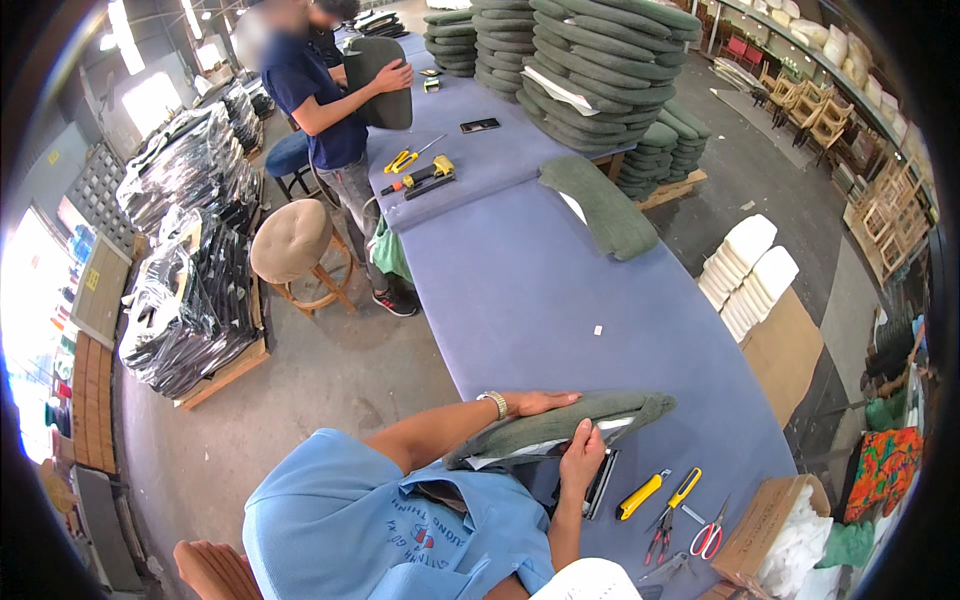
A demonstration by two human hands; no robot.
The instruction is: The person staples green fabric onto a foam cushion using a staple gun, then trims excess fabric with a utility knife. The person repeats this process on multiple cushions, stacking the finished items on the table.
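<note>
A dark green fabric-covered seat cushion (pixel 635 408) is tilted up on its edge at the near end of the table, its white underside partly showing. My left hand (pixel 540 402) lies flat along its upper edge, fingers stretched out. On the near side my right hand (pixel 582 455) grips the cushion's edge, thumb up; its fingers are partly hidden. A long black tool (pixel 600 485) lies beside my right wrist, partly covered. To the right of it are a yellow utility knife (pixel 642 495), a yellow-handled screwdriver (pixel 685 487), red-handled pliers (pixel 659 540) and scissors (pixel 708 540).
Another green cushion (pixel 600 205) lies farther along the blue-covered table (pixel 500 290). Tall stacks of green cushions (pixel 600 70) stand at the far right. At the far left a person (pixel 335 115) holds a cushion near a yellow staple gun (pixel 430 175). A cardboard box (pixel 765 530) sits at near right.
</note>
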